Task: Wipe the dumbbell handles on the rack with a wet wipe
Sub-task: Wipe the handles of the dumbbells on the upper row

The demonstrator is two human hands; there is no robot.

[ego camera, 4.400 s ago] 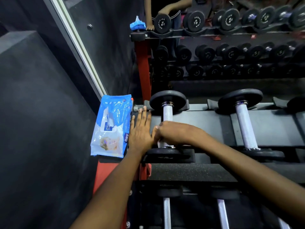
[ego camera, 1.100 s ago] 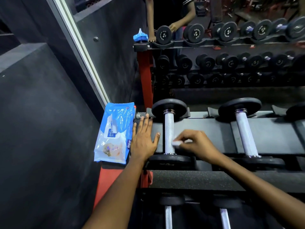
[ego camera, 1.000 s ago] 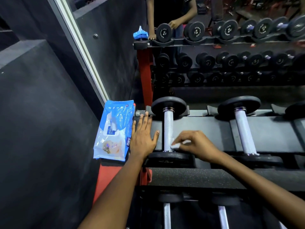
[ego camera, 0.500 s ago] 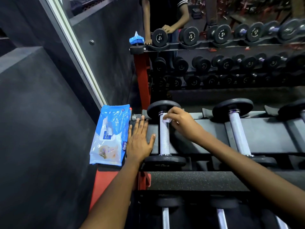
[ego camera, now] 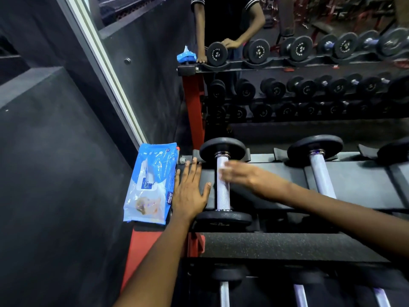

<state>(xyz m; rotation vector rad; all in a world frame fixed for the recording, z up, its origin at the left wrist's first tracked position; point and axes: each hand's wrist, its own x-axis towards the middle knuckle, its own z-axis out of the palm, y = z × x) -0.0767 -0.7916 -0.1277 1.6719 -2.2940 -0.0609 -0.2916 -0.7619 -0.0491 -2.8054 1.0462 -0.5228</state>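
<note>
The leftmost dumbbell lies on the rack's top shelf point(ego camera: 265, 169), its silver knurled handle point(ego camera: 223, 193) running between two black plates. My right hand point(ego camera: 241, 175), blurred by motion, pinches a small white wet wipe point(ego camera: 225, 165) against the upper part of that handle. My left hand point(ego camera: 190, 191) rests flat with straight fingers on the shelf just left of the handle. A second dumbbell's handle point(ego camera: 321, 178) lies to the right, untouched.
A blue pack of wet wipes point(ego camera: 151, 182) lies at the rack's left end beside my left hand. Lower-shelf dumbbell handles point(ego camera: 224, 294) show below. A wall mirror point(ego camera: 309, 63) behind reflects the rack and a person. A dark wall stands to the left.
My right hand slid the wipe up the handle from its near end to its far end, and now sits slightly lower and blurred. My left hand has stayed put.
</note>
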